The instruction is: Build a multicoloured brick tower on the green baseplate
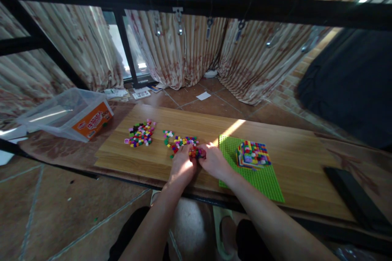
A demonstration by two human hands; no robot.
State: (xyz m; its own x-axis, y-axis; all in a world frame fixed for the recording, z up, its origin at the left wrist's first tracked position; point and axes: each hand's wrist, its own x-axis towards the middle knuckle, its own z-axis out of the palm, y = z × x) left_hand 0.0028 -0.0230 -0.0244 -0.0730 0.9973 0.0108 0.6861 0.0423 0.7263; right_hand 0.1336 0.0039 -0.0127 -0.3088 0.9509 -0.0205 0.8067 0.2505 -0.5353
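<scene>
My left hand (183,162) and my right hand (212,159) meet over the wooden board, fingers closed around small coloured bricks (196,153) between them. Which hand grips which brick is too small to tell. Just beyond my fingers lies a loose group of coloured bricks (183,141). Another pile of small bricks (141,133) is farther left. To the right of my right hand, a block built of many coloured bricks (253,155) stands on a green studded baseplate (228,147).
A clear plastic bin (64,116) with an orange label stands at the left. A long black object (355,195) lies at the right end of the wooden board (300,163). A black metal rail (196,2) crosses above, before curtains.
</scene>
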